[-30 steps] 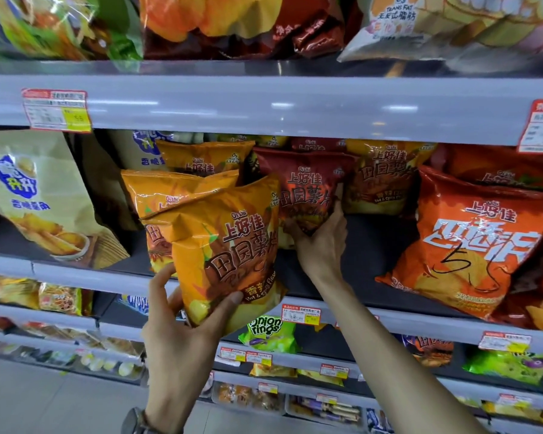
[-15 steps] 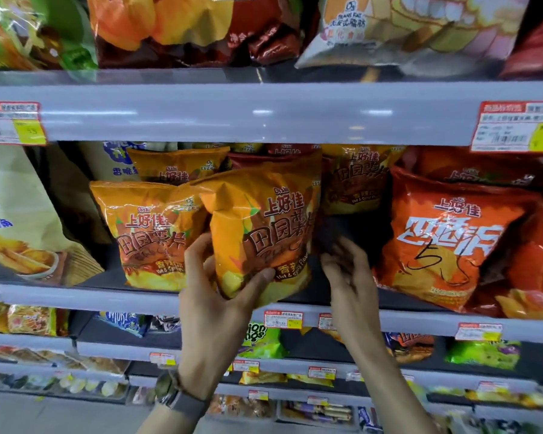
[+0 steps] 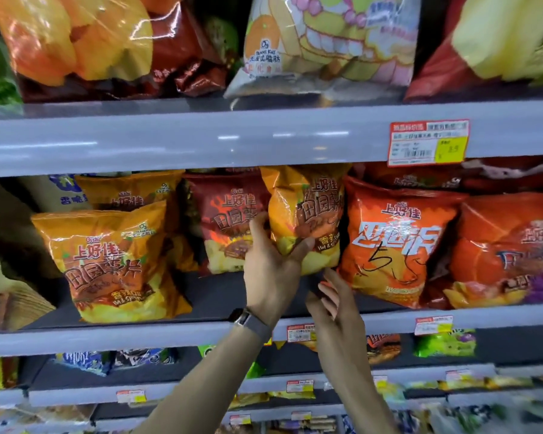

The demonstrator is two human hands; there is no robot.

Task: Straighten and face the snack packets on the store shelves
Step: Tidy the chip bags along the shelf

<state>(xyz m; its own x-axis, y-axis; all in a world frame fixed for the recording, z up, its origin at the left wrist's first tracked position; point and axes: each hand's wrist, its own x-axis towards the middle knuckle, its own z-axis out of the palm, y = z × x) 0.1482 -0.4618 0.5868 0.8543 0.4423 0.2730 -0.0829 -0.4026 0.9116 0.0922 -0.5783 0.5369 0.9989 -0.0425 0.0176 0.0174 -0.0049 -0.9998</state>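
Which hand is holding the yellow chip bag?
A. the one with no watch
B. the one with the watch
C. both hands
B: the left hand, wearing the watch, grips the yellow chip bag; the right hand is open below it.

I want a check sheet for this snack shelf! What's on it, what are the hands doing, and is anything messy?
Surface: dark shelf, with a bare patch in the middle.
Job's things: held yellow packet, facing forward between the dark red packet and the orange packet; front yellow packet stands at the left, tilted.
Clutter: pen scribble on the orange packet.
Hands: left hand grips the held yellow packet's lower corner; right hand is open just below it.
Cables: nothing seen.
Surroundings: price label on the rail above; big bags on the top shelf; lower shelves hold more snacks; watch on the left wrist.
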